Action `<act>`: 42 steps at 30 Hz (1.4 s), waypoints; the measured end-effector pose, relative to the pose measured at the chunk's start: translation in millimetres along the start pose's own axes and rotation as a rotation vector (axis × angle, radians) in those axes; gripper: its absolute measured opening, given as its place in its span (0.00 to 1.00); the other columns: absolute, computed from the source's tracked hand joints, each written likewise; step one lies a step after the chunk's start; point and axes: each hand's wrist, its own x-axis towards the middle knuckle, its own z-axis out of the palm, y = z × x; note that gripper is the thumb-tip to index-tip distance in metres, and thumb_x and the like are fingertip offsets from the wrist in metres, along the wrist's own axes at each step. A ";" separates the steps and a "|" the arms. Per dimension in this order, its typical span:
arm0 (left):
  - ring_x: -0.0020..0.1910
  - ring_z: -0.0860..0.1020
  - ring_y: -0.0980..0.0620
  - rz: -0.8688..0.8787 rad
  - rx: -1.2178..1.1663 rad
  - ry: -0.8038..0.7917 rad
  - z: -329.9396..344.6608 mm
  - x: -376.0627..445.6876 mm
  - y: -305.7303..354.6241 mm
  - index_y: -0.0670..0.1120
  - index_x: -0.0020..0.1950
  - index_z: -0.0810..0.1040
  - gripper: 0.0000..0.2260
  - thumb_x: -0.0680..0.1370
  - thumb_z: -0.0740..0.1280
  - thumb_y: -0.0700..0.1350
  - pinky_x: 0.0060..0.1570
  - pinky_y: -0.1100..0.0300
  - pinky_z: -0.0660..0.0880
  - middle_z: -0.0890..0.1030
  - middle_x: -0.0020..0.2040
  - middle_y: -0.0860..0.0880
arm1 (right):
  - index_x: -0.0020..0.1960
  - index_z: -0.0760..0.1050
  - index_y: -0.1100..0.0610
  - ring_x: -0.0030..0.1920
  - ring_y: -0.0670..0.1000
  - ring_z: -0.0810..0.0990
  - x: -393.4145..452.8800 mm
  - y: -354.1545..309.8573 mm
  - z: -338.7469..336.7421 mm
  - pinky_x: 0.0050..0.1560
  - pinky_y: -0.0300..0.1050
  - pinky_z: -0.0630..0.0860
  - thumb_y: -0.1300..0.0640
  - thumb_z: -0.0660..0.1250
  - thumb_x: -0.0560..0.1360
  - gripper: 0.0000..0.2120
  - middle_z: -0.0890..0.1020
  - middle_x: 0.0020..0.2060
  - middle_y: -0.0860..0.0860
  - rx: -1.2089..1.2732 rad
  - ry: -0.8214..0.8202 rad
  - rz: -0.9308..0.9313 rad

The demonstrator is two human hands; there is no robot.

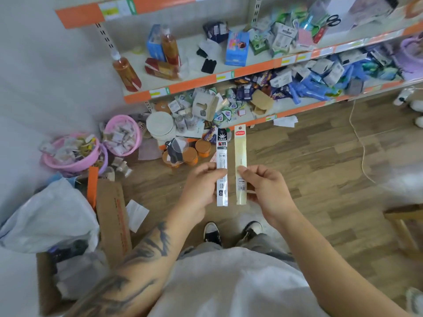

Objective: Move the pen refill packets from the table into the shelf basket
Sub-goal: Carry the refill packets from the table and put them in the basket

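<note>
two pen refill packets held upright side by side above the wooden floor (320,161), just apart, in front of the body. black-and-white packet (222,167) pinched at its middle by the left hand (201,186), thumb across the front, other fingers curled behind. pale yellow packet (240,164) with a red label at the top pinched a little below its middle by the right hand (267,191), thumb tip on the front, fingers curled behind. both packets reaching well above the hands, tops near the lowest shelf edge in view, bottoms hanging just below the palms. both hands close together, not touching each other.

to the left, on the floor by the wall, two pink baskets (123,136) tilted and full of small wrapped items. beside them a stack of white round lids (160,124) and a few orange-capped jars (202,147). orange-edged shelves (251,69) above, crowded with small packets, bottles (126,72) and a blue box (237,48). lower left, a cardboard box (112,216) and a white plastic bag (50,216). black-and-white shoes (212,233) below the hands.
</note>
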 end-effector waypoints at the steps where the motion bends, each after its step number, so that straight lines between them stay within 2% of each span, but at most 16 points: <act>1: 0.43 0.85 0.46 0.002 -0.003 0.001 3.9 7.5 8.5 0.44 0.52 0.82 0.02 0.81 0.70 0.39 0.53 0.40 0.82 0.87 0.47 0.43 | 0.45 0.81 0.58 0.40 0.56 0.85 9.0 -7.7 -0.1 0.38 0.47 0.80 0.57 0.70 0.81 0.08 0.87 0.43 0.60 0.000 -0.004 -0.002; 5: 0.44 0.85 0.45 0.033 -0.030 0.028 20.1 37.9 41.8 0.44 0.53 0.82 0.02 0.81 0.70 0.40 0.54 0.33 0.81 0.87 0.48 0.41 | 0.45 0.82 0.58 0.40 0.55 0.85 48.4 -46.0 -4.3 0.38 0.46 0.80 0.56 0.70 0.81 0.08 0.87 0.44 0.59 -0.006 -0.042 -0.026; 8: 0.45 0.85 0.44 0.100 -0.042 0.084 35.9 62.9 76.1 0.46 0.53 0.82 0.03 0.81 0.70 0.40 0.53 0.34 0.82 0.85 0.46 0.44 | 0.49 0.82 0.62 0.41 0.56 0.84 86.3 -84.1 -10.3 0.38 0.47 0.80 0.56 0.70 0.81 0.09 0.86 0.45 0.61 0.003 -0.096 -0.066; 12: 0.45 0.84 0.41 0.248 -0.069 0.147 63.0 96.7 141.6 0.45 0.57 0.83 0.05 0.81 0.70 0.40 0.48 0.39 0.83 0.85 0.52 0.36 | 0.51 0.80 0.67 0.44 0.64 0.84 142.2 -152.0 -15.5 0.45 0.56 0.82 0.54 0.70 0.81 0.14 0.85 0.48 0.66 -0.023 -0.191 -0.149; 15: 0.41 0.84 0.43 0.375 -0.130 0.195 88.8 114.5 200.0 0.46 0.56 0.83 0.05 0.81 0.70 0.40 0.42 0.44 0.84 0.85 0.45 0.41 | 0.50 0.80 0.66 0.48 0.70 0.83 175.3 -215.8 -18.9 0.50 0.64 0.83 0.53 0.71 0.81 0.15 0.85 0.48 0.65 -0.058 -0.271 -0.246; 19: 0.36 0.83 0.45 0.511 -0.206 0.232 121.6 122.8 275.2 0.44 0.55 0.81 0.03 0.82 0.69 0.40 0.32 0.52 0.80 0.82 0.38 0.48 | 0.41 0.78 0.58 0.35 0.52 0.81 200.6 -300.8 -21.3 0.39 0.47 0.77 0.54 0.71 0.80 0.11 0.82 0.35 0.53 -0.053 -0.340 -0.400; 24: 0.28 0.74 0.48 0.703 -0.218 0.250 151.4 123.2 349.8 0.41 0.53 0.77 0.02 0.82 0.66 0.39 0.27 0.58 0.69 0.78 0.34 0.47 | 0.41 0.82 0.55 0.31 0.48 0.74 218.2 -386.4 -9.3 0.43 0.52 0.75 0.54 0.71 0.80 0.10 0.77 0.31 0.49 -0.057 -0.420 -0.565; 28: 0.26 0.72 0.49 0.811 -0.247 0.268 163.4 114.1 398.3 0.39 0.55 0.78 0.05 0.82 0.67 0.40 0.23 0.60 0.66 0.78 0.36 0.43 | 0.48 0.82 0.64 0.26 0.49 0.74 219.1 -439.4 4.6 0.34 0.48 0.77 0.57 0.69 0.82 0.09 0.79 0.30 0.54 0.006 -0.532 -0.632; 30: 0.28 0.72 0.49 0.889 -0.247 0.270 163.6 110.2 419.4 0.39 0.56 0.79 0.06 0.82 0.68 0.40 0.25 0.59 0.68 0.78 0.39 0.41 | 0.51 0.80 0.67 0.27 0.57 0.75 221.1 -461.2 14.2 0.34 0.60 0.81 0.57 0.68 0.82 0.12 0.76 0.29 0.56 0.034 -0.614 -0.654; 31: 0.29 0.72 0.49 0.926 -0.253 0.264 163.1 108.0 428.6 0.39 0.56 0.80 0.06 0.82 0.68 0.41 0.26 0.58 0.68 0.77 0.39 0.42 | 0.52 0.80 0.68 0.29 0.59 0.75 221.2 -471.4 20.0 0.37 0.68 0.79 0.56 0.69 0.81 0.13 0.75 0.29 0.57 0.044 -0.655 -0.670; 32: 0.29 0.72 0.49 0.957 -0.267 0.257 162.2 106.3 436.3 0.40 0.56 0.81 0.07 0.82 0.68 0.41 0.27 0.58 0.68 0.77 0.39 0.42 | 0.53 0.80 0.67 0.31 0.61 0.75 221.8 -480.5 26.1 0.39 0.70 0.77 0.56 0.69 0.81 0.13 0.74 0.29 0.58 0.054 -0.689 -0.679; 33: 0.29 0.71 0.49 0.982 -0.280 0.254 161.0 104.7 443.2 0.40 0.56 0.81 0.07 0.82 0.68 0.42 0.27 0.57 0.68 0.75 0.39 0.42 | 0.52 0.80 0.67 0.31 0.61 0.74 222.4 -488.8 32.2 0.39 0.69 0.77 0.55 0.69 0.81 0.14 0.74 0.31 0.60 0.060 -0.716 -0.687; 35: 0.30 0.70 0.49 1.028 -0.298 0.260 157.9 101.5 455.6 0.40 0.56 0.81 0.08 0.81 0.69 0.44 0.27 0.57 0.67 0.73 0.39 0.42 | 0.51 0.81 0.65 0.31 0.59 0.74 222.9 -502.9 44.4 0.37 0.60 0.78 0.52 0.69 0.79 0.14 0.74 0.33 0.61 0.063 -0.728 -0.705; 36: 0.30 0.70 0.49 1.048 -0.299 0.267 155.5 99.9 460.4 0.40 0.55 0.82 0.08 0.81 0.69 0.44 0.27 0.58 0.67 0.73 0.39 0.42 | 0.51 0.81 0.65 0.31 0.61 0.74 223.0 -507.2 49.9 0.36 0.59 0.77 0.51 0.69 0.79 0.15 0.75 0.34 0.64 0.060 -0.732 -0.714; 39: 0.31 0.70 0.46 1.122 -0.243 0.311 141.7 97.9 477.5 0.42 0.52 0.82 0.07 0.81 0.71 0.45 0.26 0.56 0.67 0.74 0.36 0.39 | 0.55 0.82 0.64 0.39 0.75 0.72 222.3 -519.6 67.1 0.43 0.74 0.76 0.48 0.69 0.80 0.17 0.74 0.41 0.74 0.014 -0.759 -0.779; 42: 0.30 0.70 0.45 1.202 -0.163 0.312 122.3 90.4 498.3 0.42 0.49 0.82 0.12 0.78 0.75 0.52 0.27 0.53 0.68 0.74 0.35 0.35 | 0.56 0.82 0.64 0.40 0.71 0.73 216.2 -535.6 83.9 0.47 0.78 0.74 0.50 0.68 0.79 0.17 0.71 0.41 0.74 0.002 -0.792 -0.815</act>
